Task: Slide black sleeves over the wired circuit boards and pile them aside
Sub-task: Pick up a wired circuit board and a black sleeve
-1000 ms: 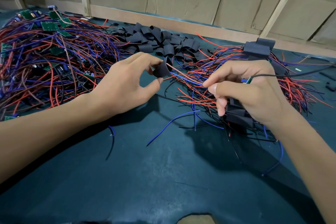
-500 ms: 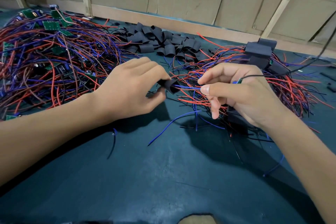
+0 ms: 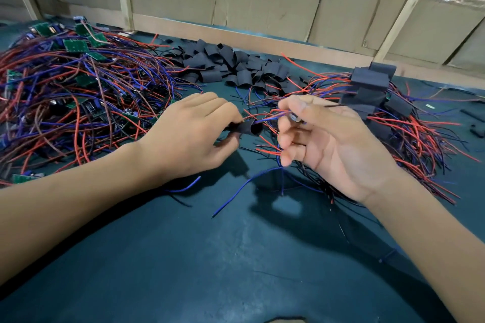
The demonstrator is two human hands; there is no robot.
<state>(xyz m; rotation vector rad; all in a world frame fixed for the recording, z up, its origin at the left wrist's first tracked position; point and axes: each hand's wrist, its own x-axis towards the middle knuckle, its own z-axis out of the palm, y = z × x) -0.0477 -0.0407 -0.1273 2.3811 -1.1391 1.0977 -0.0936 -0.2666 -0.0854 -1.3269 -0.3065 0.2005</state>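
My left hand pinches a black sleeve between thumb and fingers at mid-table, its open mouth facing right. Red and blue wires run from that mouth to my right hand, whose thumb and forefinger pinch a small wired circuit board, mostly hidden by the fingers. A heap of loose black sleeves lies behind the hands. Bare green boards tangled in red and blue wires fill the left. Sleeved boards are piled at the right on their wires.
The work surface is a dark teal mat. A wooden rail and cardboard panels close off the back. Loose blue wires lie on the mat below the hands. Small black pieces sit at the far right edge.
The sleeve has gone onto the wire ends and moved right along them. My right hand has turned palm-up and come closer to my left hand.
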